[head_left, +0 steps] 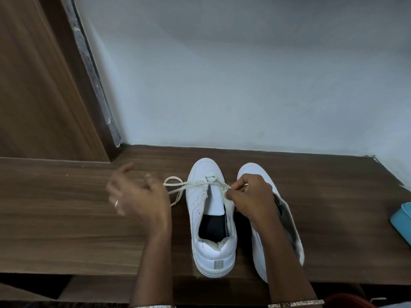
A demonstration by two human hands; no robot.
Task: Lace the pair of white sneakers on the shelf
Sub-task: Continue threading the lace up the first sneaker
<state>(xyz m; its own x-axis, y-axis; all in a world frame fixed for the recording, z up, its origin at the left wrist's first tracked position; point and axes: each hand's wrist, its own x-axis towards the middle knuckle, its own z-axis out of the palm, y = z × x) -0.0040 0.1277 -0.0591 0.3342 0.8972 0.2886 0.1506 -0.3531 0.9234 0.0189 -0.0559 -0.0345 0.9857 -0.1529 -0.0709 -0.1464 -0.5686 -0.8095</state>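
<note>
Two white sneakers stand side by side on the brown wooden shelf (66,218), toes pointing at the wall. The left sneaker (211,247) has a white lace (178,187) threaded through its lowest eyelets, with loose ends trailing off to the left. My right hand (251,196) pinches the lace at the right eyelet row of that sneaker and partly hides the right sneaker (255,172). My left hand (138,194) hovers left of the shoes, blurred, fingers loosely spread, close to the trailing lace; whether it holds the lace is unclear.
A pale wall rises behind the shelf. A wooden panel (33,85) stands at the left. A light blue object (402,221) sits at the shelf's right edge. The shelf's front edge runs just below the sneakers' heels.
</note>
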